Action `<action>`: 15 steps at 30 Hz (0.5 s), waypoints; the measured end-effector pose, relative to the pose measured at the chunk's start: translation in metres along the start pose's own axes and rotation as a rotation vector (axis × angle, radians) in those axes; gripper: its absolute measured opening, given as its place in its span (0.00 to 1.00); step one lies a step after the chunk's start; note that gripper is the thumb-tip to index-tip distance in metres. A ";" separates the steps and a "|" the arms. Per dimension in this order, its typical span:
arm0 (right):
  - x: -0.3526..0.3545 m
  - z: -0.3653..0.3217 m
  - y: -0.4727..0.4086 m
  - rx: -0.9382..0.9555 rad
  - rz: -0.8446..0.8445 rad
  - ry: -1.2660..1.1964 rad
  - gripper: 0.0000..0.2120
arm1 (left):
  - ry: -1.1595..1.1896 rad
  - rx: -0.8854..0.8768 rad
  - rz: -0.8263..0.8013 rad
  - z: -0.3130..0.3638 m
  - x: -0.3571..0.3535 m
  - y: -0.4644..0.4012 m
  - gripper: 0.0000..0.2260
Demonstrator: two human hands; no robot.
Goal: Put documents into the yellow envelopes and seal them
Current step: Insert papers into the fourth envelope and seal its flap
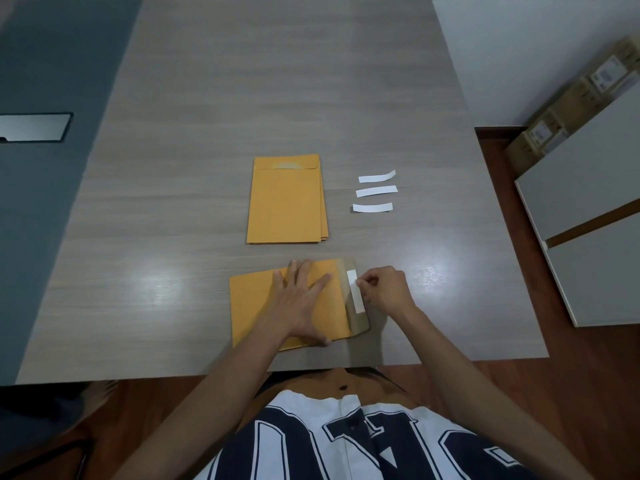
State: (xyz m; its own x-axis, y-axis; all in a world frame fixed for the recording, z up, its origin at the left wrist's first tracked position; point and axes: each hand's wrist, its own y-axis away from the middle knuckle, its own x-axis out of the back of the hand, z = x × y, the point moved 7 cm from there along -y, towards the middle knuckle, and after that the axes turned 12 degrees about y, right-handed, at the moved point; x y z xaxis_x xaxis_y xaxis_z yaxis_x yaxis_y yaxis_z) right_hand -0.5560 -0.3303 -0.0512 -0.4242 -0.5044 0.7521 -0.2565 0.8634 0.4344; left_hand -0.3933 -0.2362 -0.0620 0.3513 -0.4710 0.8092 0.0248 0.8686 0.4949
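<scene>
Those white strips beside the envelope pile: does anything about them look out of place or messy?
Nothing serious. The three white strips lie apart in a rough column right of the envelope stack; two curl slightly. The stack is fanned a little.

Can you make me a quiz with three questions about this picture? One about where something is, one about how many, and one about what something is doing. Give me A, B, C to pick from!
1. Where is the stack of yellow paper envelopes?
A. Farther up the grey wooden table than the hands
B. On the floor
C. Under the left hand

2. How many loose white paper strips lie beside the stack?
A. One
B. Three
C. Six

3. How is the brown flap of the near yellow envelope?
A. Sealed shut
C. Torn off
B. Open, with a white strip on it

Answers:
1. A, the stack lies beyond both hands.
2. B, three strips sit in a column on its right.
3. B, the flap lies open to the right while the left hand presses flat on the envelope and the right hand pinches at the strip.
</scene>
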 end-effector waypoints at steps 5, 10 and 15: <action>-0.001 -0.001 -0.001 0.161 0.104 0.158 0.07 | 0.009 -0.013 0.165 0.018 0.019 -0.011 0.32; -0.002 -0.003 0.001 0.219 0.147 0.121 0.15 | 0.013 0.015 0.138 0.027 0.024 -0.026 0.38; -0.007 -0.007 0.001 0.302 0.110 0.186 0.15 | -0.035 0.040 0.086 0.026 0.023 -0.037 0.40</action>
State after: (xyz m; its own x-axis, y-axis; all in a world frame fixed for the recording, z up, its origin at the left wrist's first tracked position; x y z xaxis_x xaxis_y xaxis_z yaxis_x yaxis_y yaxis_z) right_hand -0.5472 -0.3261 -0.0529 -0.3052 -0.3744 0.8756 -0.4750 0.8568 0.2008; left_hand -0.4099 -0.2834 -0.0534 0.3180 -0.4003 0.8594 -0.0416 0.8997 0.4345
